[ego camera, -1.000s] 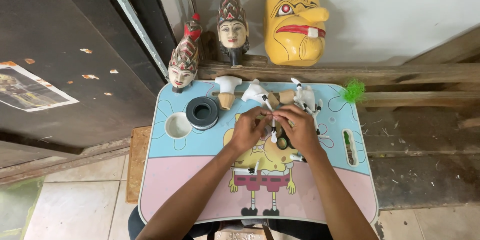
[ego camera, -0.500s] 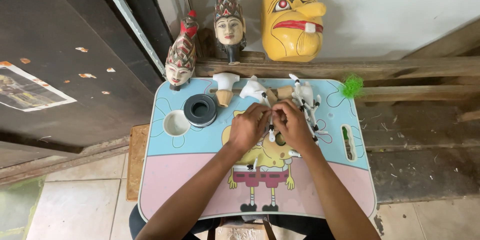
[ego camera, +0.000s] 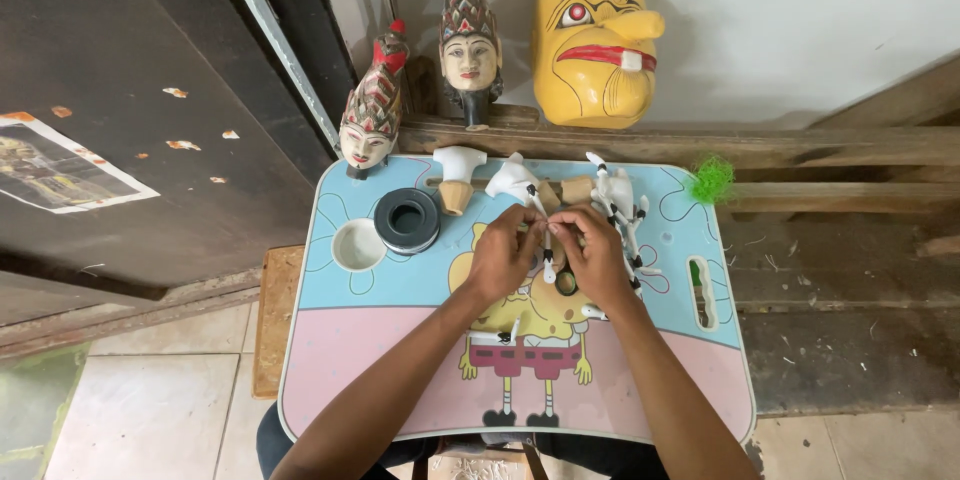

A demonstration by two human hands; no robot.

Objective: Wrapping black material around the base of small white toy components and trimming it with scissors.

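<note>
Left hand (ego camera: pixel 503 258) and right hand (ego camera: pixel 597 258) pressed close together over the middle of the small lap table (ego camera: pixel 330 360), fingertips pinched from both sides on a thin white puppet arm piece (ego camera: pixel 548 262) with a dark joint near its top; fingers curled tight, nearly closed, palms hidden, so no telling whether anything else sits inside them. Piece held just above the tabletop, its lower end hanging between the two wrists. Just beyond the right knuckles, a cluster of more white jointed limbs (ego camera: pixel 620 202), some touching each other; likely to snag or get swept aside if that hand swings outward. Ahead of the fingers, two white carved puppet parts (ego camera: pixel 460 172) on short wooden pegs, close enough to be tipped by a forward push. Left of those, a black ring (ego camera: pixel 407 220) and a white cup hole (ego camera: pixel 358 245) in the table, a place for a dropped small part to roll into. Slim piece probably fragile: too hard a squeeze or twist at the joint could snap it. Farther back, two painted puppet heads (ego camera: pixel 368 125) and a yellow mask (ego camera: pixel 592 45) propped against the wall; a green tuft (ego camera: pixel 711 180) at the table's far right corner.
</note>
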